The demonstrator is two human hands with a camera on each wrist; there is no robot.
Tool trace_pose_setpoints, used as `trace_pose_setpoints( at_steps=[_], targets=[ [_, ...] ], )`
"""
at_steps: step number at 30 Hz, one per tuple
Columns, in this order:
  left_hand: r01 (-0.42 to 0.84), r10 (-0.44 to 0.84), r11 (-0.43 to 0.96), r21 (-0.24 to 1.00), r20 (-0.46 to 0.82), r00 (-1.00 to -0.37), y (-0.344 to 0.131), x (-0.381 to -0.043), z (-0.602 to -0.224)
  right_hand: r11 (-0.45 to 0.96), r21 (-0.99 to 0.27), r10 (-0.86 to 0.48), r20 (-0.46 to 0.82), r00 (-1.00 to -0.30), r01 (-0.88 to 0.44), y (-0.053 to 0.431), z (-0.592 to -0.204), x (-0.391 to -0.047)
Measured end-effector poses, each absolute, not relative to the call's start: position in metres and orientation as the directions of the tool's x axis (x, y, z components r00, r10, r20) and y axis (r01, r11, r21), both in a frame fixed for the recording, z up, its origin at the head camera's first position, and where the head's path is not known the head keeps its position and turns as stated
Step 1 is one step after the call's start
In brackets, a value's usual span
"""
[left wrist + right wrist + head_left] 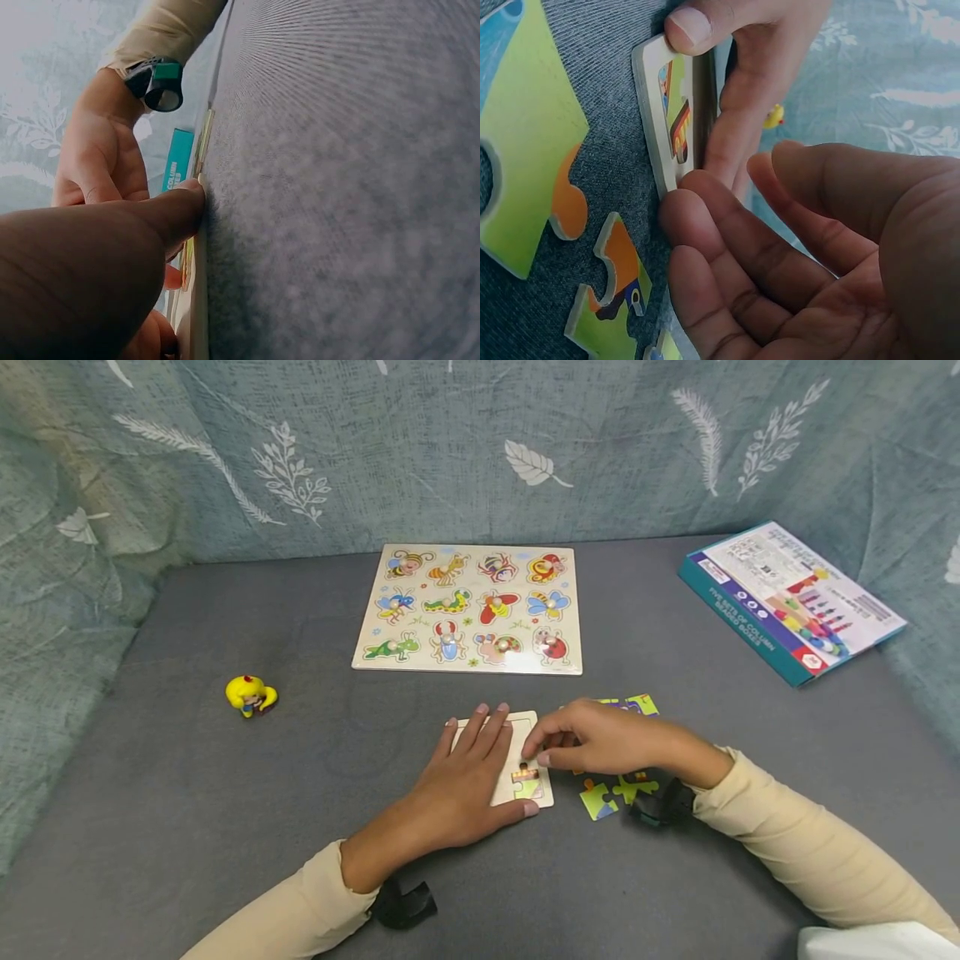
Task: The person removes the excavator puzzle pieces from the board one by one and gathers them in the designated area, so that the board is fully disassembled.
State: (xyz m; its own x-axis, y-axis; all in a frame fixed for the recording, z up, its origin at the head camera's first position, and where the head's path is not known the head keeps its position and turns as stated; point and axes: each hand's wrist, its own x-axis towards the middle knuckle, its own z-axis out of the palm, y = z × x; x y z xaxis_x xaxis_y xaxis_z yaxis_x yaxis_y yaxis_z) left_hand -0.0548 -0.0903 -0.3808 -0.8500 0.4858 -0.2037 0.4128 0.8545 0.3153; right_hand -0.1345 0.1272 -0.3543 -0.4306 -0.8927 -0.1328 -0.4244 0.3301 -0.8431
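Observation:
My left hand [467,781] lies flat across a small wooden puzzle tray [524,727], fingers straight and thumb along its near edge. A fitted jigsaw piece [528,787] shows in the tray's near right corner. My right hand [600,739] hovers at the tray's right side with fingers loosely bent. In the right wrist view its fingertips [681,214] are right at the tray rim [646,97], and nothing shows between thumb and fingers. Loose jigsaw pieces, a green one [598,802] and another [636,788], lie under and beside the right hand, which partly hides several more.
A wooden peg board [367,661] with insect pieces lies behind the tray. At the back right is a teal and white bead-set box [795,602]. A yellow-haired toy figure [251,695] stands to the left on the grey table [315,827]. A patterned curtain [450,460] hangs behind.

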Motion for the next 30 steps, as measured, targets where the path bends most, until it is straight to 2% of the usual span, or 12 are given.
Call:
trace_pose_setpoints(
  at_steps=[7, 17, 30],
  targets=[
    [0.413, 0.489, 0.850, 0.327, -0.200, -0.849, -0.0908, -0.0544, -0.3806, 0.312, -0.847, -0.901, -0.119, -0.417, -0.431, 0.1245, -0.3528, -0.1354],
    [0.432, 0.502, 0.842, 0.322, -0.176, -0.847, -0.0925, -0.0527, -0.3822, 0.357, -0.837, -0.901, -0.192, -0.388, -0.415, 0.1212, -0.3503, -0.1345],
    [0.421, 0.498, 0.841, 0.339, -0.184, -0.847, -0.0917, -0.0546, -0.3812, 0.372, -0.826, -0.896, -0.200, -0.397, -0.424, 0.1199, -0.3488, -0.1354]
  ],
)
